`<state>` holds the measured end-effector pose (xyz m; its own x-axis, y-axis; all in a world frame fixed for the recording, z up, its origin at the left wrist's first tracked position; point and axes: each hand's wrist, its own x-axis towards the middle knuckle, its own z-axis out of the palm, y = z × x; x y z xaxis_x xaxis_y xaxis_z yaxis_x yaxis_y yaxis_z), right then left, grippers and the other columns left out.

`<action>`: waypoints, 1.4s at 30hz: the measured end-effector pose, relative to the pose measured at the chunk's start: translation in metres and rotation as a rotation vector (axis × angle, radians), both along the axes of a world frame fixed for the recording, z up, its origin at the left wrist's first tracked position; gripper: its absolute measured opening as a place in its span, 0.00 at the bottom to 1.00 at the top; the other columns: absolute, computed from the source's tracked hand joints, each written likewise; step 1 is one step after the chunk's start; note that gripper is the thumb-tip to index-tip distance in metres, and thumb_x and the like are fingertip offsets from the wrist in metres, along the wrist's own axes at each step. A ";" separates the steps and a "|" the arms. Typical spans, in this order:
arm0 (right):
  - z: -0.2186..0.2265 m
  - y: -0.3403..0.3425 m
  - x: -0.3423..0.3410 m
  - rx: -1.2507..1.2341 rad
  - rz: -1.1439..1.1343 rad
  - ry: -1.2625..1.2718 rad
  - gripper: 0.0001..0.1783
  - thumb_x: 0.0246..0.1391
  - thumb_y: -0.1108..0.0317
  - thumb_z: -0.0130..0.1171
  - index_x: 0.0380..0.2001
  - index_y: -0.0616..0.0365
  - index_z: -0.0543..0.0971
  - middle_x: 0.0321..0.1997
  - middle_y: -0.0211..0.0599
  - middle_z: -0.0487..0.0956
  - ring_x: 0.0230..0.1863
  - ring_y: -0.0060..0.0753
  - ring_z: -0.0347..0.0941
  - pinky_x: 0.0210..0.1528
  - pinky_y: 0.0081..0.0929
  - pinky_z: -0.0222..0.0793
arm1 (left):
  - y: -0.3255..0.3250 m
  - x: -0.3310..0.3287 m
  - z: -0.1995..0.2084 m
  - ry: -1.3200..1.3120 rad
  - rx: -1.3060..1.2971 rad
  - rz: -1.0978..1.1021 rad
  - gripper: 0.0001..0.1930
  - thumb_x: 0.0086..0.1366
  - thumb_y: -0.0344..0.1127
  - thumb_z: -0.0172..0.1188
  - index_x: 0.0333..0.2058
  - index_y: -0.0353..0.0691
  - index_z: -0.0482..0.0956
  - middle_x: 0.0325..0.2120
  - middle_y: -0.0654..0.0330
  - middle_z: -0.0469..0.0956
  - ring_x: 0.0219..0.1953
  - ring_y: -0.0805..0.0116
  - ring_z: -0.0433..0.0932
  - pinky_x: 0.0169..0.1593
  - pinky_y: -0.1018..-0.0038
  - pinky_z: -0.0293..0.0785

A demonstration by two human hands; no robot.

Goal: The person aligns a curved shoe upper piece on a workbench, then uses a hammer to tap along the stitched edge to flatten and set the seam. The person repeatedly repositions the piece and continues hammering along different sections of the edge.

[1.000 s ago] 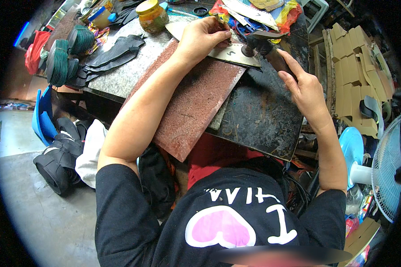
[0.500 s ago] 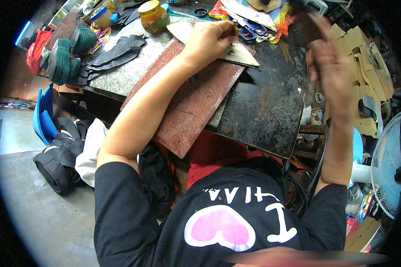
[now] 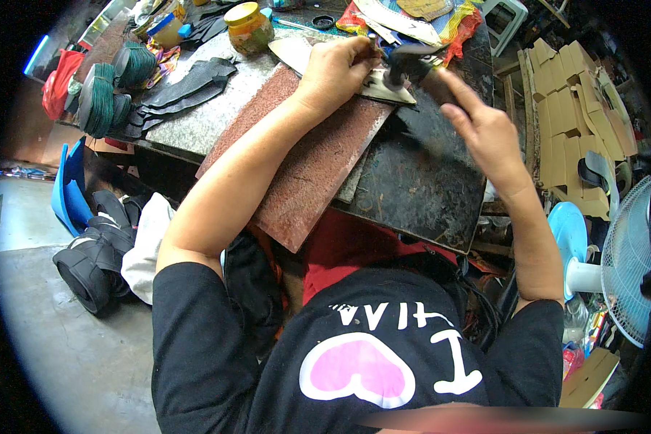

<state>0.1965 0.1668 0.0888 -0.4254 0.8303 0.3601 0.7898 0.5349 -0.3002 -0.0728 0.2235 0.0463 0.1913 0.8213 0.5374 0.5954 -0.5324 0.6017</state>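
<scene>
My left hand is pinched closed over a pale, pointed flat piece. Whatever sits between those fingertips is too small or hidden to name. Beneath the piece lies a reddish-brown rough board, slanting out over the table's near edge. A dark hammer, blurred by motion, is gripped by my right hand. Its head is just right of my left fingertips, over the right end of the pale piece; whether they touch I cannot tell.
Black cut strips and a yellow-lidded jar lie left on the dark table. Green cord spools stand at its left edge. Pale pieces and coloured bags crowd the back. Right are cardboard boxes and a fan.
My right hand has swung down and left with the hammer, from above the table's right side to beside my left hand. The left hand has barely shifted.
</scene>
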 end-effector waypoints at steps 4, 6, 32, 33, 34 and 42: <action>-0.013 -0.005 -0.005 -0.070 -0.060 -0.022 0.28 0.66 0.47 0.52 0.68 0.30 0.66 0.30 0.56 0.82 0.35 0.60 0.81 0.37 0.52 0.76 | 0.007 -0.004 -0.007 -0.838 -0.471 -0.138 0.09 0.70 0.32 0.60 0.44 0.31 0.79 0.39 0.56 0.83 0.38 0.70 0.83 0.45 0.77 0.82; -0.015 -0.004 -0.003 -0.037 -0.027 0.007 0.28 0.66 0.47 0.52 0.68 0.31 0.66 0.30 0.55 0.82 0.35 0.60 0.81 0.36 0.52 0.76 | 0.010 -0.005 -0.010 -0.861 -0.436 -0.135 0.09 0.69 0.31 0.61 0.45 0.33 0.80 0.39 0.56 0.83 0.38 0.69 0.84 0.45 0.76 0.83; -0.016 0.004 0.007 -0.194 -0.070 0.041 0.27 0.66 0.45 0.52 0.67 0.31 0.68 0.34 0.56 0.82 0.39 0.62 0.80 0.40 0.50 0.76 | 0.020 -0.009 -0.011 -0.521 -0.389 -0.225 0.09 0.66 0.28 0.63 0.41 0.29 0.81 0.34 0.58 0.84 0.35 0.73 0.83 0.41 0.77 0.83; -0.017 0.005 0.006 -0.202 -0.074 0.044 0.27 0.66 0.45 0.52 0.66 0.30 0.69 0.35 0.56 0.82 0.39 0.63 0.80 0.40 0.50 0.76 | 0.019 -0.008 -0.011 -0.467 -0.314 -0.214 0.09 0.65 0.29 0.64 0.41 0.30 0.82 0.33 0.58 0.84 0.34 0.73 0.83 0.40 0.76 0.82; -0.017 0.006 0.005 -0.206 -0.066 0.060 0.26 0.66 0.47 0.53 0.66 0.32 0.70 0.36 0.56 0.83 0.39 0.61 0.81 0.40 0.49 0.76 | 0.018 -0.007 -0.009 -0.404 -0.242 -0.193 0.09 0.64 0.30 0.65 0.40 0.31 0.82 0.32 0.58 0.84 0.33 0.72 0.83 0.40 0.75 0.81; 0.075 -0.011 -0.001 0.065 0.116 0.655 0.23 0.70 0.56 0.53 0.65 0.45 0.73 0.26 0.25 0.75 0.20 0.13 0.64 0.23 0.16 0.63 | 0.002 0.006 0.010 0.062 0.104 -0.089 0.06 0.61 0.32 0.64 0.36 0.37 0.82 0.26 0.48 0.81 0.30 0.52 0.83 0.37 0.64 0.77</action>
